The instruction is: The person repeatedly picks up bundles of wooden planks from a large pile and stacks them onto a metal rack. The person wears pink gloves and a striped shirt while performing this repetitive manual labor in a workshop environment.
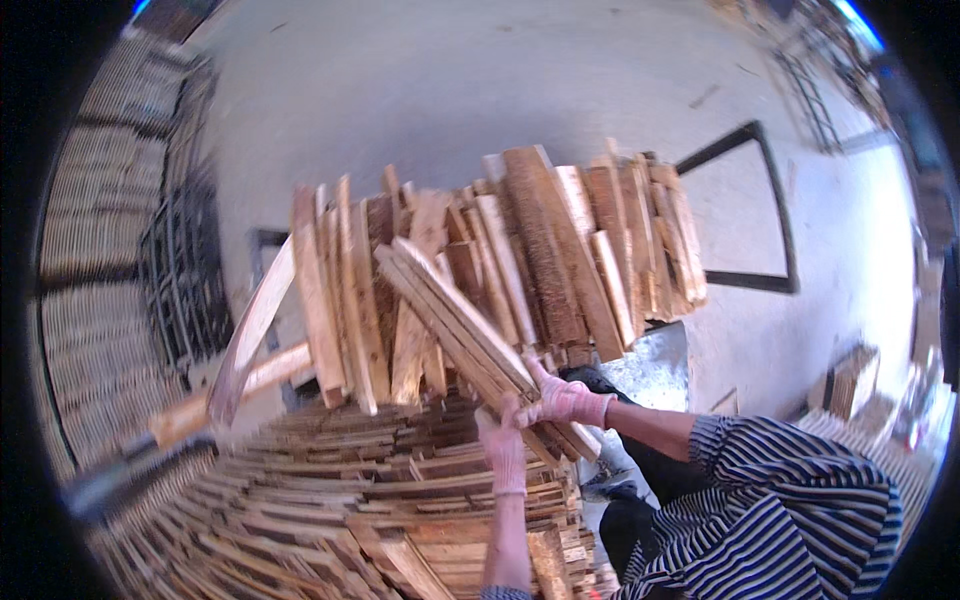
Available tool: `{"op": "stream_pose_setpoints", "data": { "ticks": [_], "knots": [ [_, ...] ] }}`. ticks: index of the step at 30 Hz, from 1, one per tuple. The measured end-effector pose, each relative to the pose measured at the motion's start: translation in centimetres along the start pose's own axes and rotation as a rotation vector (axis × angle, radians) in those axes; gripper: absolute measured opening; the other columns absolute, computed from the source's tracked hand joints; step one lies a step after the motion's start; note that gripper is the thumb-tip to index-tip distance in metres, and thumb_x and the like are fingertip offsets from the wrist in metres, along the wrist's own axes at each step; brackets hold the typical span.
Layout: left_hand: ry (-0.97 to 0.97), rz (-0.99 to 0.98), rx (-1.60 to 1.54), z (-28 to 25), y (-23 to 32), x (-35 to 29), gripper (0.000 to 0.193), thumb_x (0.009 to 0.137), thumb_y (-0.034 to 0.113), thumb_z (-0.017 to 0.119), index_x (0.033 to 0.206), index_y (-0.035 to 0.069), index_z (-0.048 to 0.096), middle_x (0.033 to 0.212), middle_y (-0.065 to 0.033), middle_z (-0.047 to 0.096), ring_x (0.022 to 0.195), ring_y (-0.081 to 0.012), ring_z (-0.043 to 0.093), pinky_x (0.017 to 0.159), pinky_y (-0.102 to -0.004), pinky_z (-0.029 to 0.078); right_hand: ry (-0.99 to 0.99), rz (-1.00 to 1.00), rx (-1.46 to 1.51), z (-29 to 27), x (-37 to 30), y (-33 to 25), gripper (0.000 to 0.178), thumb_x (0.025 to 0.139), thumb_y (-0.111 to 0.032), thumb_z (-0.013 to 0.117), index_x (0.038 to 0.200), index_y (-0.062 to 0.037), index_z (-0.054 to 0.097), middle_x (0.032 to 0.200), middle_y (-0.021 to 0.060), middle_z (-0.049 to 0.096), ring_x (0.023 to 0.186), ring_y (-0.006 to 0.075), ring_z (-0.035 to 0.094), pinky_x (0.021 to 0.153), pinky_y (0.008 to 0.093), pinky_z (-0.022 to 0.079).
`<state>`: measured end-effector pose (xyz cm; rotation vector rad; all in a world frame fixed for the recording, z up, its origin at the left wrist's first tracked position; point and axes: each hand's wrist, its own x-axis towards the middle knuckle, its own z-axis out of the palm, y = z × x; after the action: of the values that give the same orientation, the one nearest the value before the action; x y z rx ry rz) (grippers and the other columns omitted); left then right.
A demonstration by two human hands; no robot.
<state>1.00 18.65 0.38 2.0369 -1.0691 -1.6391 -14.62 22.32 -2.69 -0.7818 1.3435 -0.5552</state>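
Two hands [503, 445] grip slats [470, 330] (several).

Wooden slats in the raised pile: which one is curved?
The pale slat at the pile's far left; it bows in an arc, while the others are straight.

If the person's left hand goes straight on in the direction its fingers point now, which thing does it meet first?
The left hand points up and already grips the bundle of wooden slats. Straight on, it would probably meet the pile of rough boards next, though depth is unclear.
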Motion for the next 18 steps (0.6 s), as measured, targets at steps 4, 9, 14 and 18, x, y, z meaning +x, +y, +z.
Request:
{"op": "stream_pose_setpoints", "data": {
  "ticks": [4, 9, 14, 18],
  "knots": [
    [-0.076, 0.054, -0.416, 0.9, -1.7, 3.1, 0.088, 0.093, 0.066, 0.059, 0.152, 0.004, 0.038, 0.151, -0.0166, 0.043, 0.132, -0.0339, 0.051, 0.112, -0.0441, 0.043, -0.047, 0.245, 0.005, 0.5, 0.0, 1.2, 0.131, 0.069, -0.035, 0.09, 0.163, -0.0077, 0.003, 0.145, 0.0181, 0.054, 0.127, 0.0209, 0.055, 0.106, 0.0324, 0.045],
    [-0.332, -0.07, -0.657, -0.4, -0.4, 5.9, 0.078, 0.091, 0.056, 0.066, 0.145, 0.004, 0.047, 0.131, -0.015, 0.062, 0.11, -0.0297, 0.066, 0.094, -0.0445, 0.057, -0.093, 0.205, -0.199, -0.4, -2.7, -2.0, 0.131, 0.067, -0.052, 0.085, 0.161, -0.0036, 0.009, 0.13, 0.0292, 0.062, 0.114, 0.0312, 0.066, 0.093, 0.0362, 0.052],
    [-0.243, -0.053, -0.777, -1.4, -0.8, -4.5, 0.072, 0.088, 0.051, 0.074, 0.137, 0.003, 0.056, 0.127, -0.0115, 0.063, 0.115, -0.0249, 0.062, 0.099, -0.0399, 0.052, 0.001, 0.094, -0.288, 1.8, -12.6, -4.5, 0.125, 0.07, -0.042, 0.083, 0.161, -0.0065, 0.006, 0.131, 0.0271, 0.061, 0.117, 0.0307, 0.065, 0.1, 0.035, 0.05],
    [-0.105, 0.019, -0.72, -4.4, -3.9, -16.3, 0.07, 0.091, 0.041, 0.074, 0.145, 0.005, 0.049, 0.137, -0.0098, 0.058, 0.123, -0.0234, 0.058, 0.108, -0.0386, 0.047, -0.095, -0.156, -0.271, 4.4, -22.7, -4.1, 0.135, 0.065, -0.034, 0.088, 0.162, -0.0077, -0.003, 0.146, 0.0252, 0.051, 0.133, 0.0309, 0.054, 0.111, 0.0352, 0.043]
  ]
}}
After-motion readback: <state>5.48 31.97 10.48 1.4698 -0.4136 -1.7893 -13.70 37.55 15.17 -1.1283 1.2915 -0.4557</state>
